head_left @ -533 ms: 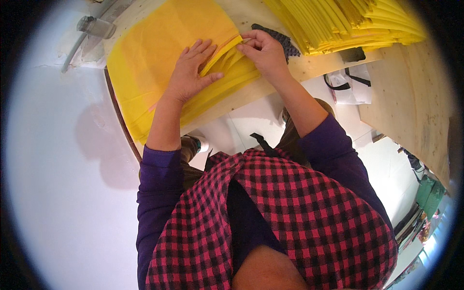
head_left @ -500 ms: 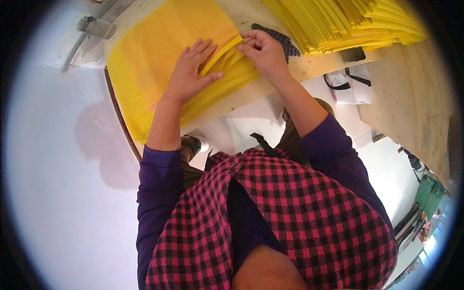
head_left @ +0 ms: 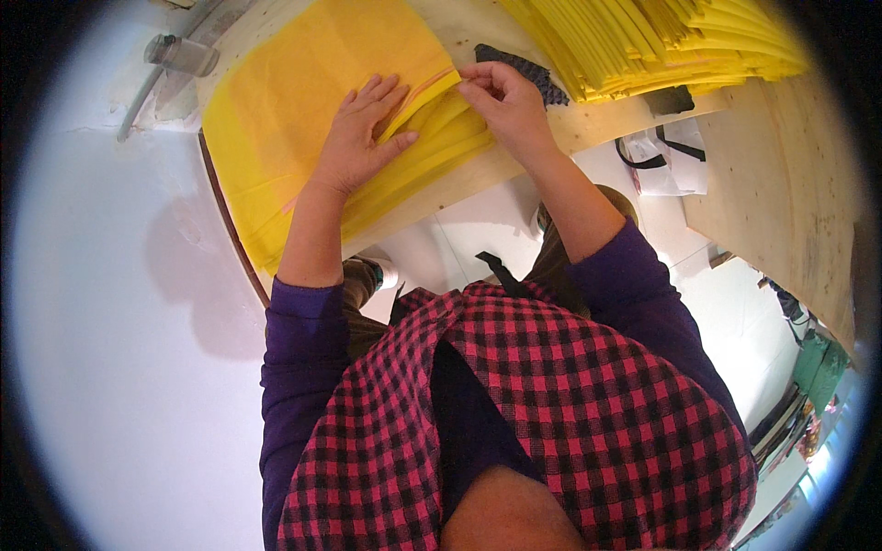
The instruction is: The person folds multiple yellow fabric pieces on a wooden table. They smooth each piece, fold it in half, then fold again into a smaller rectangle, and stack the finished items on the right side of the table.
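Sheets of thin yellow fabric lie in a stack on the wooden table, orange-tinted toward the middle. My left hand rests flat on the fabric with its fingers stretched out and thumb apart. At the right edge of the top sheet, my right hand pinches a folded corner between thumb and fingers. Loose folds of the layers show between my two hands. Just beyond my right hand lies a dark textured cloth, partly covered by that hand.
A thick pile of folded yellow fabric sits at the far right of the table. A clear jar lies at the far left, near a grey pipe. Below the table's edge stands a white bag with black handles.
My right hand has shifted very slightly to the right with the pinched corner. The left hand stays in nearly the same place.
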Demonstrator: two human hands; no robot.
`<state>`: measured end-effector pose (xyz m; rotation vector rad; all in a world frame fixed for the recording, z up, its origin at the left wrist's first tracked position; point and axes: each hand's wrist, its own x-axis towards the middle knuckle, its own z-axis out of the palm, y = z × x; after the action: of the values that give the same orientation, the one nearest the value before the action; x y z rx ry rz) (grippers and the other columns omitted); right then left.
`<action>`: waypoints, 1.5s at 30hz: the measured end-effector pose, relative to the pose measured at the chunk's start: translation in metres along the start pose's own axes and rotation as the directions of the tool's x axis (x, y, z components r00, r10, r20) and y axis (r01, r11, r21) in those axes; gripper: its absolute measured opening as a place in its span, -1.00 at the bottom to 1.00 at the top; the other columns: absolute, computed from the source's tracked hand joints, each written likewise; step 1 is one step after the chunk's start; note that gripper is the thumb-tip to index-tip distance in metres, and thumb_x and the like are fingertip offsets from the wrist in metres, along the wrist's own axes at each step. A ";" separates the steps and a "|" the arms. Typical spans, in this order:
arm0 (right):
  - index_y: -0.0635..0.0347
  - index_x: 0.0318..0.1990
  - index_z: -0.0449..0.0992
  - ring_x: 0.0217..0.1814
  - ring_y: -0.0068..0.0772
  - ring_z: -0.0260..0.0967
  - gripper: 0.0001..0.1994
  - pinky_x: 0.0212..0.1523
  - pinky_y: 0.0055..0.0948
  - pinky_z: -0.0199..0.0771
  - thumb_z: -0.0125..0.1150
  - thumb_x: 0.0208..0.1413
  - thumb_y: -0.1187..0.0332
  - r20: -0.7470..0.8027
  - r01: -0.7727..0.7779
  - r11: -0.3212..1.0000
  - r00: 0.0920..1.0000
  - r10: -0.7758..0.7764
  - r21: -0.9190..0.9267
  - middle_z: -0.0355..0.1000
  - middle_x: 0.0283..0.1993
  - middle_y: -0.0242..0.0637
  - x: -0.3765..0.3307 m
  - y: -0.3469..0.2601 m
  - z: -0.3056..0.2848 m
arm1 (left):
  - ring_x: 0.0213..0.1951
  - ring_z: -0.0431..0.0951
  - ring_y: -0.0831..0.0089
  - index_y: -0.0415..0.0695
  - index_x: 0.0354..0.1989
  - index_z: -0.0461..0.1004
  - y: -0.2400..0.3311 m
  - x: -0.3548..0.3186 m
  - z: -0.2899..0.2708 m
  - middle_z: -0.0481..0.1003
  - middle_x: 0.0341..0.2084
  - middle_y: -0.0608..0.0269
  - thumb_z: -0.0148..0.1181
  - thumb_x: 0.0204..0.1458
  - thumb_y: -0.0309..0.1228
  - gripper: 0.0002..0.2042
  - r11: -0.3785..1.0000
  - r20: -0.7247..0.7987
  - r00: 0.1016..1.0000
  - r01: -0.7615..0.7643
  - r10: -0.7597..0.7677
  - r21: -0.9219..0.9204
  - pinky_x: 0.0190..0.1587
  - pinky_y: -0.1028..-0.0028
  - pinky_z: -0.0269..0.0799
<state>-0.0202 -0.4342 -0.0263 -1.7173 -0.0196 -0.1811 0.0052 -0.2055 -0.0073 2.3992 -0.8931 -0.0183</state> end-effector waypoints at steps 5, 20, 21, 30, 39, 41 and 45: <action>0.20 -0.13 0.50 -0.35 -0.66 0.31 -0.76 -0.26 -0.63 0.37 0.27 0.04 0.36 -0.016 0.043 0.991 0.999 -0.046 -0.124 0.44 -0.31 -0.47 -0.003 0.001 -0.005 | 0.32 0.07 0.08 -0.10 0.18 0.31 0.000 0.000 0.000 0.21 0.24 0.05 0.20 -0.03 -0.06 -0.39 1.000 0.005 1.000 0.010 -0.010 -0.005 0.34 0.12 -0.16; 0.13 -0.14 0.50 0.03 -0.11 0.31 -0.62 0.10 -0.27 0.28 0.33 -0.22 0.38 0.022 0.252 0.912 0.966 -0.259 -0.323 0.41 -0.09 -0.21 0.003 0.004 -0.003 | 0.32 0.07 0.06 -0.12 0.18 0.31 -0.001 0.001 0.000 0.21 0.24 0.03 0.19 -0.03 -0.03 -0.38 1.000 0.020 1.000 0.005 -0.005 0.010 0.34 0.10 -0.16; 0.13 -0.14 0.50 0.07 -0.08 0.29 -0.62 0.13 -0.26 0.25 0.32 -0.23 0.39 0.033 0.249 0.916 0.967 -0.252 -0.313 0.40 -0.08 -0.21 0.004 0.006 -0.003 | 0.32 0.07 0.06 -0.12 0.18 0.31 -0.001 0.001 0.000 0.21 0.24 0.03 0.19 -0.03 -0.03 -0.37 1.000 0.020 1.000 0.003 -0.004 0.009 0.34 0.10 -0.16; 0.11 -0.22 0.54 0.04 -0.13 0.28 -0.66 0.12 -0.28 0.27 0.27 -0.29 0.46 0.078 0.393 0.839 0.916 -0.394 -0.377 0.40 -0.06 -0.27 0.006 0.012 -0.005 | 0.32 0.07 0.08 -0.12 0.18 0.31 -0.002 0.000 0.002 0.22 0.23 0.03 0.18 -0.03 0.02 -0.35 1.000 0.007 1.000 0.000 0.000 0.005 0.34 0.09 -0.16; 0.09 -0.31 0.56 -0.01 -0.16 0.30 -0.80 0.06 -0.28 0.30 0.31 -0.18 0.40 0.068 0.452 0.829 0.887 -0.457 -0.329 0.42 -0.10 -0.29 0.010 0.003 -0.005 | 0.32 0.05 0.04 -0.13 0.18 0.31 -0.003 0.000 0.000 0.21 0.23 0.01 0.18 -0.06 0.05 -0.32 1.000 0.016 1.000 -0.011 0.012 -0.023 0.33 0.07 -0.18; 0.10 -0.31 0.55 -0.01 -0.14 0.30 -0.82 0.05 -0.27 0.31 0.30 -0.14 0.37 0.074 0.459 0.812 0.882 -0.465 -0.362 0.42 -0.09 -0.27 0.016 0.000 -0.003 | 0.33 0.05 0.04 -0.14 0.18 0.30 -0.002 0.000 -0.001 0.21 0.24 0.00 0.18 -0.07 0.07 -0.31 0.999 0.024 0.999 -0.029 0.029 -0.021 0.33 0.07 -0.18; 0.14 -0.31 0.54 -0.01 -0.10 0.31 -0.82 0.04 -0.25 0.31 0.26 -0.09 0.32 0.104 0.524 0.760 0.843 -0.528 -0.384 0.43 -0.09 -0.22 0.030 -0.008 0.002 | 0.33 0.03 0.05 -0.15 0.20 0.28 -0.002 -0.001 -0.004 0.17 0.26 0.01 0.18 -0.06 0.01 -0.32 0.999 0.049 0.998 -0.034 0.034 -0.009 0.34 0.07 -0.19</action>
<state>0.0087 -0.4335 -0.0152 -2.0880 -0.4990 -0.6544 0.0068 -0.2017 -0.0054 2.3845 -0.9541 -0.0680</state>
